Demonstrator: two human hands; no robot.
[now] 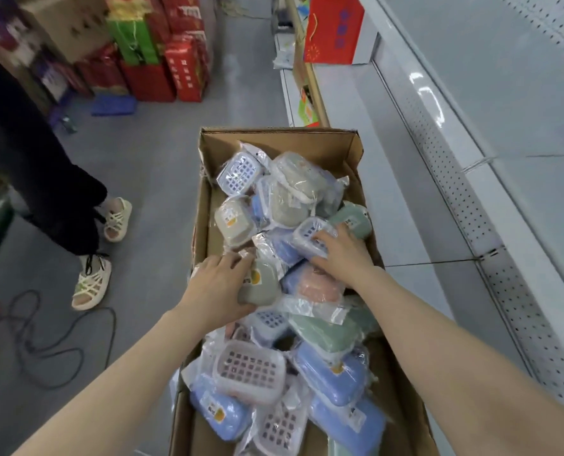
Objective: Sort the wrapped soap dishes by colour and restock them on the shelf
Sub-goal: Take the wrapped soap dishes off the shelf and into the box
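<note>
Your forearms (116, 383) reach down into the cardboard box (274, 141), which is heaped with wrapped soap dishes (328, 368) in blue, green, pink and beige. Your left hand (219, 287) is at the box's left wall, fingers curled round a beige dish (262, 287). Your right hand (341, 253), mid-box, curls its fingers over a lilac grid dish (308, 233). A white shelf (471, 103) runs right of the box, and a bystander's sandalled feet (117, 218) stand left of it.

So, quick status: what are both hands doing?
Left hand grips a beige soap dish. Right hand holds a blue grid-topped soap dish. Both inside the cardboard box, unsorted.
</note>
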